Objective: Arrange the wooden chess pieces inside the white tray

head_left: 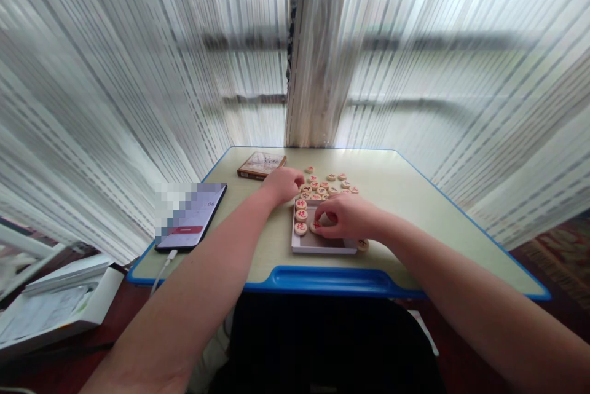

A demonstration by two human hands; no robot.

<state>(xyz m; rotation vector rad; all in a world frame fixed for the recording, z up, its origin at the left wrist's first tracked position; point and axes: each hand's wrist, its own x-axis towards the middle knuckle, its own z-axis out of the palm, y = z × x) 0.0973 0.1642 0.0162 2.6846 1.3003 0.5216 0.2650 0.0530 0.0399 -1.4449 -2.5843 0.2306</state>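
Note:
A shallow white open box [325, 251] stands on the table with three red-marked Chinese chess pieces [301, 215] in a column along its left side. My right hand [345, 216] reaches into the box, thumb and fingers pinched on another red-marked Chinese chess piece [314, 228] beside that column. My left hand [283, 185] is beyond the box's left corner, at the edge of a loose group of pieces [321, 190] with red and dark characters. Its fingers are bent and drawn together; what lies between them, if anything, is hidden.
A brown-edged box lid [262, 164] with a printed top lies at the back left. A phone [193, 216] with a white cable [166, 265] rests at the table's left edge. One chess piece [363, 245] touches the box's right side. A blue tray groove [329, 280] runs along the front.

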